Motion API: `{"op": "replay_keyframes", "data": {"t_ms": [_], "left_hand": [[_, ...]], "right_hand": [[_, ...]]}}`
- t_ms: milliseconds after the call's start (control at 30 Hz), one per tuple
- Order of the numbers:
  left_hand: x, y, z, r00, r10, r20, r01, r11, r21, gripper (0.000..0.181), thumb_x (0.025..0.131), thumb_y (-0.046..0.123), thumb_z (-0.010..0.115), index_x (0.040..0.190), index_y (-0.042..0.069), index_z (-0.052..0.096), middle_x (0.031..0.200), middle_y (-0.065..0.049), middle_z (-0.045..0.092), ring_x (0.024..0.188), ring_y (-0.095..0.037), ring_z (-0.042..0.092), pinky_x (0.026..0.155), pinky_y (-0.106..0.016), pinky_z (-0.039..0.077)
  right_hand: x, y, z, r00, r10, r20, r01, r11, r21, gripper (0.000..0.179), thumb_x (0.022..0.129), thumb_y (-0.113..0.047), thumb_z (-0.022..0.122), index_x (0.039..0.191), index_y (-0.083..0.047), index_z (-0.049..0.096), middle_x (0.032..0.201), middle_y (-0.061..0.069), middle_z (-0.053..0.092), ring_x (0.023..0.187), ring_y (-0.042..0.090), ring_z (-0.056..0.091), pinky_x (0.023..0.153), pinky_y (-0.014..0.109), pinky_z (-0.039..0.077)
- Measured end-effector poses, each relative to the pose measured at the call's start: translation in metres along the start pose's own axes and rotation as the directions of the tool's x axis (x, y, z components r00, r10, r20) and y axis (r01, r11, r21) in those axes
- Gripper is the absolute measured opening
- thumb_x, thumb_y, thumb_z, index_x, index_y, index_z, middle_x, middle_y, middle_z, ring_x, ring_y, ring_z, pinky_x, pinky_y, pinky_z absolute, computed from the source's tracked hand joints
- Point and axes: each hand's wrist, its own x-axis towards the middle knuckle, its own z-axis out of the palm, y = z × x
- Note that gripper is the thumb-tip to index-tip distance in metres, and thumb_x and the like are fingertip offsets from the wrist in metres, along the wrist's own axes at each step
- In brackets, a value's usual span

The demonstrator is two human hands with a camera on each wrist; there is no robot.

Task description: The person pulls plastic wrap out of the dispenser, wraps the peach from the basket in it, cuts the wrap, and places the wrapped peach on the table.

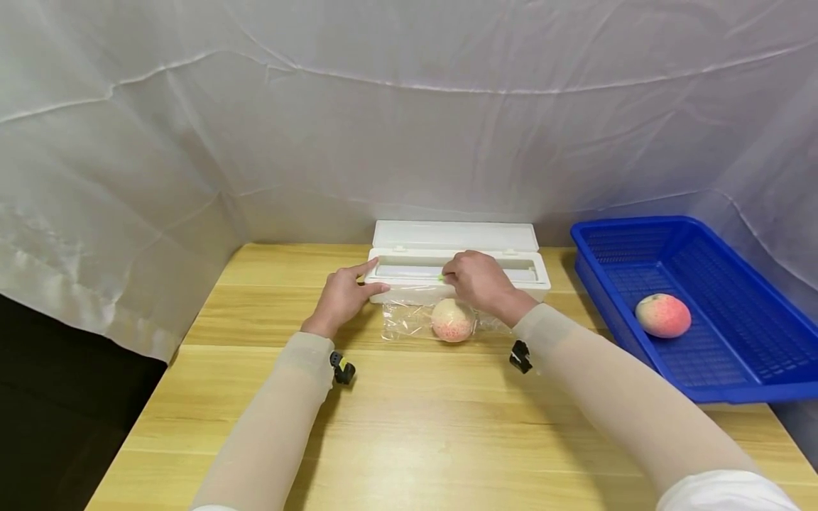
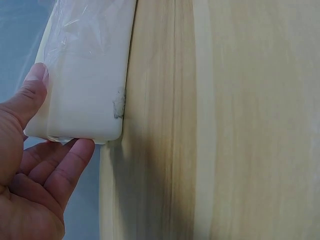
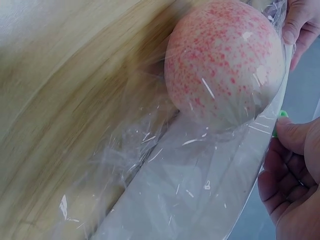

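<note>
A white cling film dispenser (image 1: 377,291) stands at the back of the table, its lid (image 1: 455,235) folded up behind it. My left hand (image 1: 341,294) grips its left end, thumb on the front edge and fingers around the end in the left wrist view (image 2: 45,165). With thumb and fingers, my right hand (image 1: 482,284) pinches a small green slide cutter (image 3: 281,120) on the dispenser's edge. Clear film (image 1: 402,323) hangs from the front and covers a pink-speckled peach (image 1: 452,321), which sits against the dispenser.
A blue plastic basket (image 1: 607,312) stands at the right of the wooden table (image 1: 383,426), with another peach (image 1: 663,316) in it. Grey cloth (image 1: 409,142) hangs close behind the dispenser and along the left side.
</note>
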Motion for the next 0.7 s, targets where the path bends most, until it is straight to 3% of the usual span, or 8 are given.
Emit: {"op": "replay_keyframes", "data": {"t_ms": [367, 700], "left_hand": [[0.0011, 0.0003, -0.0014, 1.000, 0.000, 0.000, 0.000, 1.000, 0.000, 0.072, 0.095, 0.048, 0.076, 0.159, 0.030, 0.048, 0.062, 0.002, 0.042, 0.047, -0.009, 0.026, 0.044, -0.023, 0.031], [0.0014, -0.0004, -0.0001, 1.000, -0.003, 0.008, 0.003, 1.000, -0.004, 0.073, 0.095, 0.047, 0.077, 0.159, 0.029, 0.047, 0.054, 0.008, 0.031, 0.047, -0.010, 0.025, 0.044, -0.023, 0.030]], "right_hand": [[-0.0042, 0.0061, -0.0013, 1.000, 0.010, -0.006, -0.010, 1.000, 0.013, 0.017, 0.102, -0.013, 0.069, 0.113, -0.006, 0.081, 0.109, 0.008, 0.079, 0.105, 0.028, 0.072, 0.100, 0.045, 0.057], [-0.0086, 0.0099, -0.0021, 1.000, -0.008, -0.020, 0.008, 1.000, 0.001, 0.016, 0.102, -0.012, 0.070, 0.111, -0.005, 0.081, 0.107, 0.010, 0.080, 0.103, 0.029, 0.073, 0.099, 0.046, 0.058]]}}
